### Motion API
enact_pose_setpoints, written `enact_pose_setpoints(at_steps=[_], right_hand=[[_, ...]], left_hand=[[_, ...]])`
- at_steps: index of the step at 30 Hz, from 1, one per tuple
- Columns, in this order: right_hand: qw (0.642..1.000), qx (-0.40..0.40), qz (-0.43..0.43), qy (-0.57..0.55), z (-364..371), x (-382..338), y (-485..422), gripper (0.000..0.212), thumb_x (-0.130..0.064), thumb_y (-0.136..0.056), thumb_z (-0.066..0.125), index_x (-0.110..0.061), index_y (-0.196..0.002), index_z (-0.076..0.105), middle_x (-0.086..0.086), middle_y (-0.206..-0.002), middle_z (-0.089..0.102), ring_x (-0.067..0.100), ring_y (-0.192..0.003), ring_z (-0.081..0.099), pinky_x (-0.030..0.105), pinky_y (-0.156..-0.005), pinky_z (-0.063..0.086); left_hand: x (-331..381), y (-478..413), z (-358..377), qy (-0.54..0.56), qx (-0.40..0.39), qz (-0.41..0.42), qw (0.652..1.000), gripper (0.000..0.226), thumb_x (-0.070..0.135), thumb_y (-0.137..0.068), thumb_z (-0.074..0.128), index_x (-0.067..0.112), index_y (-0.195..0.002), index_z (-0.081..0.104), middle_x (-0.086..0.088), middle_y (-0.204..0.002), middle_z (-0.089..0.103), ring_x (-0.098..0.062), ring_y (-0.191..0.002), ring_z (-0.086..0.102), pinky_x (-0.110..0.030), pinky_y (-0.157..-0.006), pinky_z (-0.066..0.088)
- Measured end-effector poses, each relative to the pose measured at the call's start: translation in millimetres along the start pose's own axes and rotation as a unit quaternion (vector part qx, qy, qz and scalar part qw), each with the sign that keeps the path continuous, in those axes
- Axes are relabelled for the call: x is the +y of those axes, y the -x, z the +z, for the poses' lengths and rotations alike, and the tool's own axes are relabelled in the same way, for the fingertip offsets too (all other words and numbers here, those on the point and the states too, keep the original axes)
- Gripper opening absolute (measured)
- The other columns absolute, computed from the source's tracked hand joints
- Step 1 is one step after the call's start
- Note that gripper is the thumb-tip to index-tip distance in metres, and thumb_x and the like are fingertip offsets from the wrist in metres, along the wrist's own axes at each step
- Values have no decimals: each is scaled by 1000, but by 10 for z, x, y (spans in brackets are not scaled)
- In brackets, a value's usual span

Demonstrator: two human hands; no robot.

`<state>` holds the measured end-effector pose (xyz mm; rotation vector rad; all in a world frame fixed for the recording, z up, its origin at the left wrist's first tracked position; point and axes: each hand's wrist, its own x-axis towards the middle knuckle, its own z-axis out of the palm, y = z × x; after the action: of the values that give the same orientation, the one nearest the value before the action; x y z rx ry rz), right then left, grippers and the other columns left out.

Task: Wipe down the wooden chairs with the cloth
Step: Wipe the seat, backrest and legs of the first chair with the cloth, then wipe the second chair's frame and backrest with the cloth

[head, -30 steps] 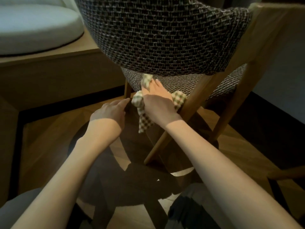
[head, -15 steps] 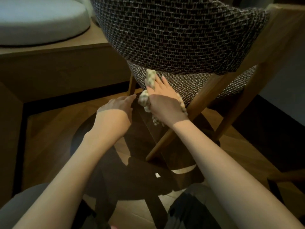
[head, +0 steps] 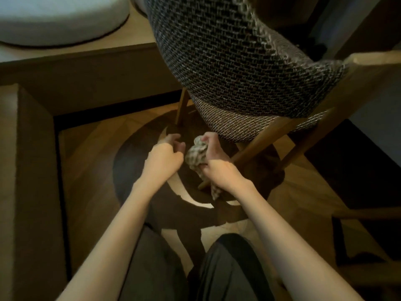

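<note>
Dim, warm, amber light all round. Brightest spot: a pale crescent on the floor point(head: 86, 181) under the chair point(head: 227, 72), ringed by a broad, round, heavy shadow. Light falls from above, so both forearms read clean and evenly lit. The left hand point(head: 165, 157) has its fingertips sunk in that shadow, and the grip there is lost. The cloth point(head: 196, 155) in the right hand point(head: 217, 164) shows its check, a touch soft. Blur smears the chair back's upper right edge. The cushion point(head: 54, 18) at the top left corner is pale, cooler and fuzzy. The right side drops near black. Straight lines bow toward the frame edges.
</note>
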<state>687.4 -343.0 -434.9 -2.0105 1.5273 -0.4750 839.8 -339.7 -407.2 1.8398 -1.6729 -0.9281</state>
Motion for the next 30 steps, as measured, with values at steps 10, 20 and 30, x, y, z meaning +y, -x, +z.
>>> enact_pose_setpoints(at_steps=[10,20,30], right_hand=[[978,-83,133,-135,-854,-909,617,60,-15,-74,67,-27,-103,17,2,-110,27,24,-111,38,42,-97,41],[936,-113,176,-284,-2219,-2249,1146,68,-42,-65,71,-25,-106,20,10,-117,46,15,-99,54,32,-81,49],[947,-31,126,-295,-3235,-3278,943,30,-21,-85,69,-20,-114,63,-14,-104,62,-9,-93,56,7,-74,43]], left_hand=[[726,535,-785,71,-217,-145,963,42,35,-92,57,10,-125,57,-3,-90,63,-13,-86,60,-25,-77,48],[1930,1420,-2105,101,-215,-118,964,13,24,-91,60,17,-97,68,9,-83,61,-2,-70,53,-12,-62,40],[2649,1651,-3253,219,-154,-88,959,19,26,-94,53,14,-107,59,7,-112,60,-8,-102,58,-22,-83,47]])
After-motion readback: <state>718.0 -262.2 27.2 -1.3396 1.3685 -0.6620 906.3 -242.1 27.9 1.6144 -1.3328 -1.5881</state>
